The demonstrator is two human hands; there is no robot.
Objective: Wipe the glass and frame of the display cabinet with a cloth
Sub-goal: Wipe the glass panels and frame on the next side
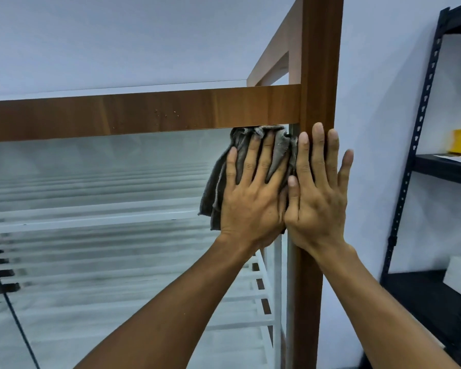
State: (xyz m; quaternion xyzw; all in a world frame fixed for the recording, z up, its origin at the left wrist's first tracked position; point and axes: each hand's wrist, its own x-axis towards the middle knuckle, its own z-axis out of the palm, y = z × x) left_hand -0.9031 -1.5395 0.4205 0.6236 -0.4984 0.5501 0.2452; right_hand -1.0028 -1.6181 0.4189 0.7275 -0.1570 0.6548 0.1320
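Where the rail [144,115] meets the post [320,62], the left hand [253,193] presses a grey cloth [224,179] flat against the glass [104,209], fingers spread to hold it in the upper corner. Beside it the right hand [317,193], fingers straight and holding nothing, lies on the post, probably for steadiness.

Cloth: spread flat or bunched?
Bunched. The cloth shows overlapping folds and creases under the flat left hand, which presses it to the glass just below the wooden rail.
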